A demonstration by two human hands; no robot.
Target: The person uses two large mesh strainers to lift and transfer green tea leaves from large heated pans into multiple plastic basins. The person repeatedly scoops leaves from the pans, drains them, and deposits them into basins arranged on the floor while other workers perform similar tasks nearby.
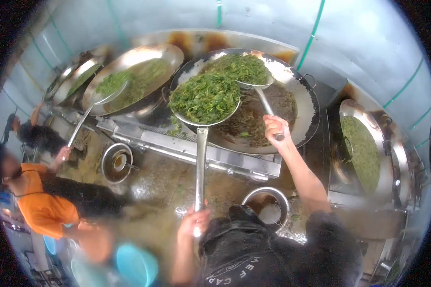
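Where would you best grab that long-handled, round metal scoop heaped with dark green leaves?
Probably the lower end of its long, straight silver metal handle, coming from the person's side: it sticks out toward them, away from the heaped dark green leaves and large round metal wok. The bare left hand grips there.

Metal stove bench (249, 165), woks (307, 114) on top, wet floor (163, 185), metal pots (106, 165)

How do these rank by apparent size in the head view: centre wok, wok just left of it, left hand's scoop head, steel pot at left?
1. Centre wok
2. Left wok
3. Scoop head
4. Steel pot
Scoop head seems nearer than the pot, so true sizes are unsure.
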